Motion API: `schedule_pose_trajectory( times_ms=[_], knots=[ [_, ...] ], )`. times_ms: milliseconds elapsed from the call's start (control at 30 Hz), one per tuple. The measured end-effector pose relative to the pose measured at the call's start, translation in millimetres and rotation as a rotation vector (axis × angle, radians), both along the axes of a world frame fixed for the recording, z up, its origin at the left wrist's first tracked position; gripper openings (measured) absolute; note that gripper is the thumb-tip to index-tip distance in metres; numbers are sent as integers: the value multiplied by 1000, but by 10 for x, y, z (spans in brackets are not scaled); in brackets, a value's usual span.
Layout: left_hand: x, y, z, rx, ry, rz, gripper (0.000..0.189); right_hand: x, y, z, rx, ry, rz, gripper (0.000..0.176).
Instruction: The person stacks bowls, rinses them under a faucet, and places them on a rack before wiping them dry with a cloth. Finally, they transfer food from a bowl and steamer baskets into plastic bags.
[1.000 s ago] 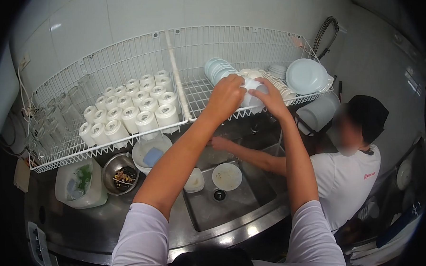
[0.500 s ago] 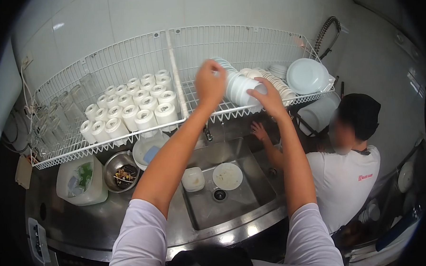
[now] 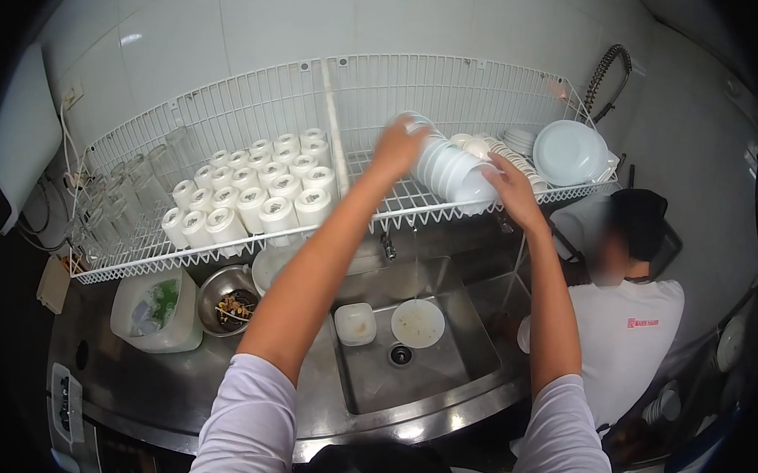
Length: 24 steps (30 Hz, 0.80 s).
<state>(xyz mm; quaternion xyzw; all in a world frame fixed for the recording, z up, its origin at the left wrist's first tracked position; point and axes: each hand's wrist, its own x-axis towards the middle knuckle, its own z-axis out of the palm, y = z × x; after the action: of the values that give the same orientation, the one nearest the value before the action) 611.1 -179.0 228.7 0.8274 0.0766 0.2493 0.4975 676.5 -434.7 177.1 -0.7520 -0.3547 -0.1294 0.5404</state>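
Note:
A row of nested pale bowls lies tilted on its side in the right half of the white wire rack. My left hand is closed on the back end of this stack, its fingers partly blurred. At the front end, my right hand grips the rim side of the nearest bowl. Close by on the right, a row of small plates and a large pale bowl stand in the same rack.
Upturned white cups and clear glasses fill the rack's left half. Below, the steel sink holds a plate and a square dish. A co-worker stands at the right, near my right arm.
My left hand has come down onto the back of the stack. The co-worker's raised hand is no longer visible by the rack. The whole view has shifted slightly.

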Motion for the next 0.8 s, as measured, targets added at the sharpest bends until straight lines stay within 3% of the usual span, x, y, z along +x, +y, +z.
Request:
schedule_pose_trajectory(
  times_ms=[67, 100, 167, 333, 633, 733, 800],
  knots=[
    [-253, -468, -121, 348, 83, 40, 74, 21, -80, -8, -203, -189, -157, 35],
    [-381, -619, -171, 445, 31, 79, 75, -84, -32, 9, -200, -302, -280, 24],
    [-531, -812, -236, 642, -76, 155, 77, -58, 13, -69, -101, -297, -310, 21],
    [-487, -734, -312, 636, -26, 81, 73, -30, 137, -142, 101, -171, -275, 17],
    [-502, -523, -364, 489, -26, -74, 77, -133, 314, -201, 254, -365, -295, 8],
    [-279, -358, -496, 439, -71, -89, 80, -78, 394, -191, 183, -564, -302, 24],
    [-133, -268, -540, 362, -83, -112, 82, -171, 440, -86, -31, -301, -340, 45]
  ],
)
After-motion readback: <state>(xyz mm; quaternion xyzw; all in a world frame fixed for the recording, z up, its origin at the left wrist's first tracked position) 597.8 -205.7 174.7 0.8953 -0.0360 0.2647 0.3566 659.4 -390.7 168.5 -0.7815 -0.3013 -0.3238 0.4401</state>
